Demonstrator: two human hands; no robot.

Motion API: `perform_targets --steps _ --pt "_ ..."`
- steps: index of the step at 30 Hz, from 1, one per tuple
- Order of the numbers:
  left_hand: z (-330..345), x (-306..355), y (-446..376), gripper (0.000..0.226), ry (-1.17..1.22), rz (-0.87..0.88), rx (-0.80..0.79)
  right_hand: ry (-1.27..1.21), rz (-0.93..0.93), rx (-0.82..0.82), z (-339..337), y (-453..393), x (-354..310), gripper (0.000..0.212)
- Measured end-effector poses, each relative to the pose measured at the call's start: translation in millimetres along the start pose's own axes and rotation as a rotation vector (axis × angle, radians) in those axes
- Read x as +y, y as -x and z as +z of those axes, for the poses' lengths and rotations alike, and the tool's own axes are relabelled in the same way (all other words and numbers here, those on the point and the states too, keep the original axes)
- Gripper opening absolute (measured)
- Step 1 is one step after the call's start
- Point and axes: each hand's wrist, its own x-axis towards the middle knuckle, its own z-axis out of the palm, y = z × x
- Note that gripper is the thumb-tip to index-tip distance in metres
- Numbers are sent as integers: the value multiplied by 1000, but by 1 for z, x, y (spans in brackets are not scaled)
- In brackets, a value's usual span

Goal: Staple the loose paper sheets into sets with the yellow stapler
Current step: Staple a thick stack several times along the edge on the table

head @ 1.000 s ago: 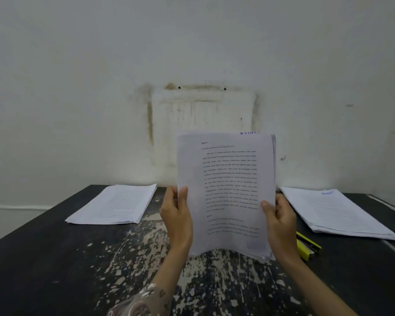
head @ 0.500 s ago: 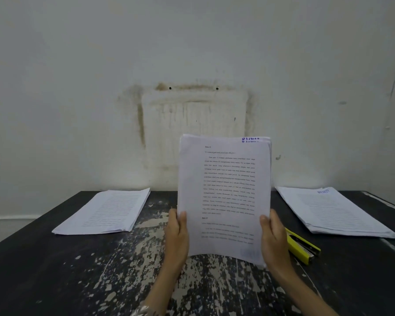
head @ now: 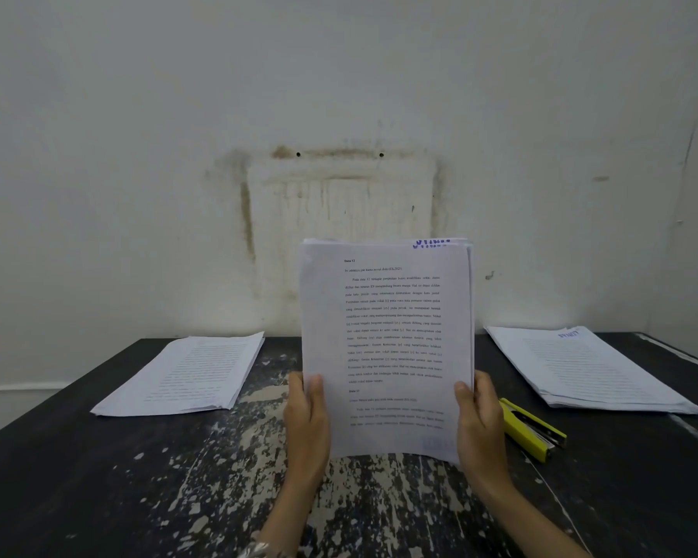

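Note:
A set of printed paper sheets (head: 387, 340) stands upright on its bottom edge on the dark table (head: 97, 477), text facing me. My left hand (head: 307, 424) grips its lower left edge and my right hand (head: 480, 424) grips its lower right edge. The yellow stapler (head: 530, 430) lies on the table just right of my right hand, untouched. One paper stack (head: 186, 376) lies flat at the left and another paper stack (head: 585, 372) lies flat at the right.
The table top is black with worn pale patches in the middle. A stained white wall (head: 339, 114) rises directly behind the table's far edge. The table's right edge (head: 686, 356) runs close to the right stack.
The sheets in both hands have come down and straightened, and their bottom edge now meets the table. My view has shifted slightly, so the side stacks sit lower and wider apart.

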Motion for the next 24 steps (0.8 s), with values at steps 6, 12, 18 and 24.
perform_targets --steps 6,12,18,24 --pt "-3 -7 -5 27 -32 28 -9 81 12 4 2 -5 2 19" --pt "-2 -5 -3 27 -49 74 -13 98 48 64 0 -11 4 17" --pt "-4 -1 -2 26 52 35 -55 110 43 93 -4 -13 -2 15" --pt "-9 0 -6 14 213 -231 -186 159 111 53 -18 -23 -1 16"
